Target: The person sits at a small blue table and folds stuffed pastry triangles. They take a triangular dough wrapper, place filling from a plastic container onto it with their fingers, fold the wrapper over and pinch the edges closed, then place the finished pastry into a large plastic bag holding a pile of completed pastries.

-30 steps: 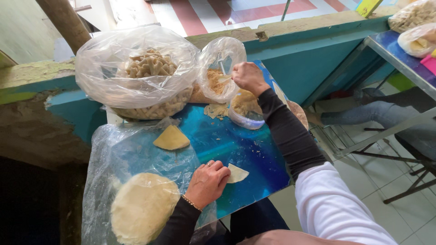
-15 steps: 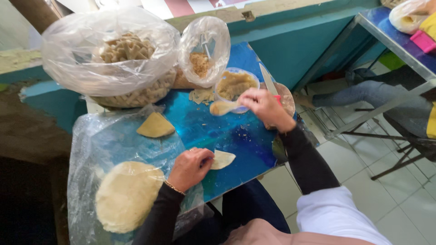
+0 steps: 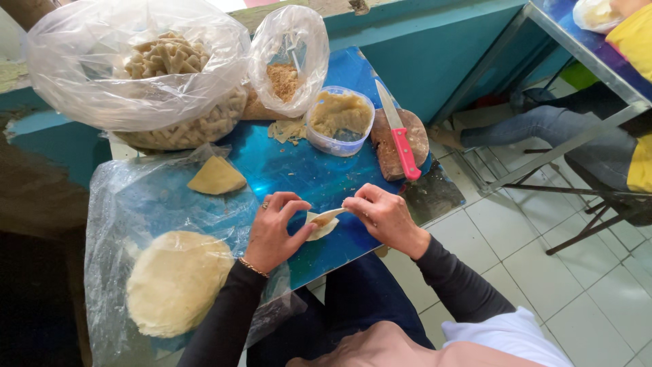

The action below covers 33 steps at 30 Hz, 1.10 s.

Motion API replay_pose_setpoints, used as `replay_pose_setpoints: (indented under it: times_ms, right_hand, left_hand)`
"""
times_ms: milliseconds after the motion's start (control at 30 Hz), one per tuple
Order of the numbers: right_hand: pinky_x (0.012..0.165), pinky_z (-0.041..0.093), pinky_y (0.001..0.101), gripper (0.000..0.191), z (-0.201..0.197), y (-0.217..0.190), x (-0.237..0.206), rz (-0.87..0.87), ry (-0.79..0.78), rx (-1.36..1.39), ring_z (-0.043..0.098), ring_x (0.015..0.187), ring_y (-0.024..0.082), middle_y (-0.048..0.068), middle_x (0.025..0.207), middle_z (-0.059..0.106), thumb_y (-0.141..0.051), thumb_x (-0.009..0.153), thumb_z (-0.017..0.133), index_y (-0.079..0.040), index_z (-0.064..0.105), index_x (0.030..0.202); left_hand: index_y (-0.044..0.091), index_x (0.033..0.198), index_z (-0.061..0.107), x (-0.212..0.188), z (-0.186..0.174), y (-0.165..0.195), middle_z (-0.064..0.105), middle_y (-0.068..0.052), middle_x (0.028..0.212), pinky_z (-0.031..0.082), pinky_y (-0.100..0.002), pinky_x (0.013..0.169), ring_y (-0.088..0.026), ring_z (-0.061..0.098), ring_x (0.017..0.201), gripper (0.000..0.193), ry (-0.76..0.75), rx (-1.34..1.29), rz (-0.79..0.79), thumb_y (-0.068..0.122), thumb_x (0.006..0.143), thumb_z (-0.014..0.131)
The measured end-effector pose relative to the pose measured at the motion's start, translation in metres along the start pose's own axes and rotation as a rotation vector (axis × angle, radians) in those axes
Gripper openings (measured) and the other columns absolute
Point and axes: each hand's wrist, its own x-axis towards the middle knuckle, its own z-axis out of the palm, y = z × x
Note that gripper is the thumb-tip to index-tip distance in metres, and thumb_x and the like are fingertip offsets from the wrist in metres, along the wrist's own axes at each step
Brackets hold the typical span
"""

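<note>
On the blue table (image 3: 299, 173), left hand (image 3: 275, 231) and right hand (image 3: 380, 214) pinch a dough wrapper (image 3: 322, 223); its filling mostly hidden.

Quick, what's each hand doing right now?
Left hand: closed on one end of the small dough wrapper, fingers pinching its edge.
Right hand: closed on the wrapper's other end, folding it over the filling.
</note>
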Motion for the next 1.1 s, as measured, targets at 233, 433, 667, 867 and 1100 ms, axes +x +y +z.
replay_pose_setpoints:
  times_ms: [233,433,667,867,1100]
  right_hand:
    - [0.069,0.054,0.0364,0.035,-0.006,-0.002,0.0,-0.174,0.044,-0.13,0.066,0.085,0.024,0.005,0.094,0.061,0.0,0.078,0.073,-0.012,0.07,0.111]
    - [0.069,0.053,0.0351,0.043,-0.012,-0.004,0.0,-0.253,0.025,-0.224,0.064,0.083,0.022,0.004,0.099,0.062,-0.001,0.075,0.072,-0.011,0.07,0.117]
    - [0.067,0.051,0.0343,0.042,-0.011,-0.004,-0.001,-0.27,0.031,-0.237,0.063,0.081,0.02,0.003,0.098,0.061,-0.001,0.078,0.073,-0.011,0.07,0.118]
    - [0.066,0.051,0.0345,0.043,-0.01,0.0,-0.003,-0.244,0.047,-0.219,0.062,0.079,0.02,0.003,0.097,0.06,-0.001,0.076,0.073,-0.013,0.071,0.117]
    - [0.065,0.05,0.035,0.043,-0.007,0.0,-0.004,-0.263,0.031,-0.218,0.062,0.079,0.021,0.003,0.098,0.059,0.0,0.077,0.072,-0.011,0.071,0.118]
  left_hand:
    - [0.011,0.119,0.065,0.002,0.014,0.001,0.061,-0.009,0.117,0.048,-0.043,0.087,-0.032,0.059,0.106,0.041,-0.028,0.086,0.005,0.025,0.084,0.08]
    - [0.011,0.124,0.062,0.002,0.014,0.001,0.061,-0.008,0.119,0.047,-0.044,0.088,-0.031,0.058,0.108,0.049,-0.071,0.108,0.003,0.021,0.08,0.079]
    - [0.011,0.125,0.061,0.003,0.013,0.002,0.061,-0.008,0.121,0.046,-0.044,0.088,-0.031,0.058,0.11,0.051,-0.09,0.087,0.003,0.019,0.078,0.078]
    - [0.014,0.119,0.065,0.002,0.004,-0.002,0.061,-0.007,0.123,0.045,-0.044,0.089,-0.03,0.058,0.111,0.042,-0.101,0.076,0.001,0.018,0.079,0.077]
    - [0.015,0.101,0.071,-0.003,0.0,-0.006,0.061,-0.007,0.121,0.044,-0.045,0.094,-0.031,0.057,0.114,0.027,-0.144,0.087,-0.012,0.016,0.074,0.076]
